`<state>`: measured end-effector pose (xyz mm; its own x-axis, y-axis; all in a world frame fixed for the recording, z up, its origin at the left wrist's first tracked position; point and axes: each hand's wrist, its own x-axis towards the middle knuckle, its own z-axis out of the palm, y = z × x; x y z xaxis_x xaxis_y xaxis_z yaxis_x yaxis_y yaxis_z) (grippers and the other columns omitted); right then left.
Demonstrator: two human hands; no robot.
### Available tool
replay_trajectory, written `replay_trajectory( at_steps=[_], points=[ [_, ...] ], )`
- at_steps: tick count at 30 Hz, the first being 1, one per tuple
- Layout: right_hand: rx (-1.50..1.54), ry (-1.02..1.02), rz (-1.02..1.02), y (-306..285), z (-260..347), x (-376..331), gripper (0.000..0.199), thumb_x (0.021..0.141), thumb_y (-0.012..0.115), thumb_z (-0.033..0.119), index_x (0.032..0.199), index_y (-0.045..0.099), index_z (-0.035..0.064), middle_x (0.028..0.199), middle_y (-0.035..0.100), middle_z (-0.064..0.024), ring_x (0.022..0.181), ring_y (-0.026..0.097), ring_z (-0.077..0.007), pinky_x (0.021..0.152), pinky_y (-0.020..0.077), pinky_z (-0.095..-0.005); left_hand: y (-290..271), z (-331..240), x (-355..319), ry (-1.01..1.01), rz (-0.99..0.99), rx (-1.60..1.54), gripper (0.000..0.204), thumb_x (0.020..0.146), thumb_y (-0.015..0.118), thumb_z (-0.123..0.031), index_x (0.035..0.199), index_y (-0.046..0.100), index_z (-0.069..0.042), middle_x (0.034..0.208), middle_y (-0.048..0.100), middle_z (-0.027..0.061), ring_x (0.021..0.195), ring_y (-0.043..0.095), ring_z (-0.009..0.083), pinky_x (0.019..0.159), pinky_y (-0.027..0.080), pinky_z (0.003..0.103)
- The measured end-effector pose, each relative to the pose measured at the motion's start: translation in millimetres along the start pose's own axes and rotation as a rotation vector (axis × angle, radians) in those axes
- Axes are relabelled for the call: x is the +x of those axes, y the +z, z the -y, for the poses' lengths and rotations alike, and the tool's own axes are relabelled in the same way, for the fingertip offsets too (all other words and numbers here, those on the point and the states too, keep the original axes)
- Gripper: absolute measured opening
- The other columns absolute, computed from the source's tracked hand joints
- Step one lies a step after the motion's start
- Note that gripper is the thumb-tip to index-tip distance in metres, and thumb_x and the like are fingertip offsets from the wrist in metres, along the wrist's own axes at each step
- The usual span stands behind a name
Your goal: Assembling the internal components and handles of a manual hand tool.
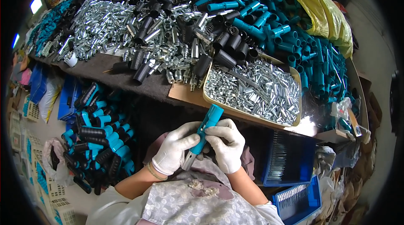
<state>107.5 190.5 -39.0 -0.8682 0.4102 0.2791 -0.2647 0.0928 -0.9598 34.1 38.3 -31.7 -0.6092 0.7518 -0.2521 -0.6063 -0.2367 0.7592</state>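
A teal plastic tube [213, 115] with a grey metal end [188, 161] is held at a slant in front of my apron. My left hand [173, 147], in a white glove, is closed around its lower part, thumb along the near side. The gloved right hand [227, 146] is closed in a pinch against the tube's right side. Whatever lies between those right fingertips, if anything, is hidden. Just beyond my hands, a shallow tray [301, 106] of small metal pins [269, 90] rests on the bench edge.
Across the bench lie heaps of metal fittings [103, 23], black sleeves [143, 72] and teal tubes [290, 42]. A yellow sack [326, 19] drapes over the right heap. Black-and-teal handles [101, 134] pile up at lower left. Blue bins [290, 178] with metal rods stand at right.
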Motion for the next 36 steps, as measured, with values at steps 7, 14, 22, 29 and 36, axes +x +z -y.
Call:
replay_trajectory(
  at_steps=[7,14,22,29,36],
  points=[
    [0.535,0.350,0.015,3.6,-6.3,-2.4,0.032,0.086,0.073,0.001,0.109,0.051,0.0011,0.102,0.065,-0.0120,0.080,0.065,-0.0183,0.065,0.0577,-0.0316,-9.0,-5.4,-10.5,0.038,0.001,0.143,0.044,0.096,0.063,-0.012,0.135,0.052,0.005,0.106,0.066,0.0087,0.086,0.066,0.0141,0.071,0.057,0.026],
    [0.383,0.422,0.149,16.3,5.6,20.0,0.035,0.085,0.072,0.000,0.113,0.051,-0.0006,0.104,0.065,-0.0118,0.086,0.065,-0.0187,0.075,0.0583,-0.0328,-26.2,-14.6,-18.8,0.094,-0.034,0.165,0.043,0.096,0.063,-0.011,0.135,0.053,0.005,0.103,0.067,0.0084,0.084,0.066,0.0126,0.072,0.055,0.026],
    [0.279,0.524,0.428,51.2,19.8,48.2,0.035,0.088,0.071,0.004,0.117,0.051,-0.0007,0.097,0.066,-0.0123,0.072,0.067,-0.0185,0.057,0.0546,-0.0262,-52.3,-24.0,-38.4,0.162,-0.083,0.058,0.045,0.097,0.064,-0.012,0.135,0.051,0.008,0.100,0.066,0.0109,0.081,0.065,0.0157,0.071,0.056,0.028],
    [-0.065,0.331,0.682,102.2,15.0,88.2,0.027,0.085,0.074,0.017,0.098,0.058,0.0002,0.079,0.064,-0.0071,0.072,0.065,-0.0140,0.060,0.0537,-0.0302,-72.7,-27.4,-45.2,0.288,-0.226,-0.059,0.047,0.097,0.061,-0.016,0.135,0.048,0.009,0.097,0.066,0.0141,0.081,0.067,0.0189,0.069,0.057,0.031],
    [-1.066,-0.712,0.440,158.9,3.8,218.7,0.021,0.081,0.068,0.016,0.099,0.072,0.0078,0.099,0.064,-0.0152,0.099,0.060,-0.0357,0.085,0.0502,-0.0451,-103.3,-29.7,-51.7,0.400,-0.208,-0.411,0.050,0.102,0.057,-0.029,0.141,0.043,0.000,0.109,0.063,0.0166,0.084,0.065,0.0228,0.066,0.058,0.033]
  ],
)
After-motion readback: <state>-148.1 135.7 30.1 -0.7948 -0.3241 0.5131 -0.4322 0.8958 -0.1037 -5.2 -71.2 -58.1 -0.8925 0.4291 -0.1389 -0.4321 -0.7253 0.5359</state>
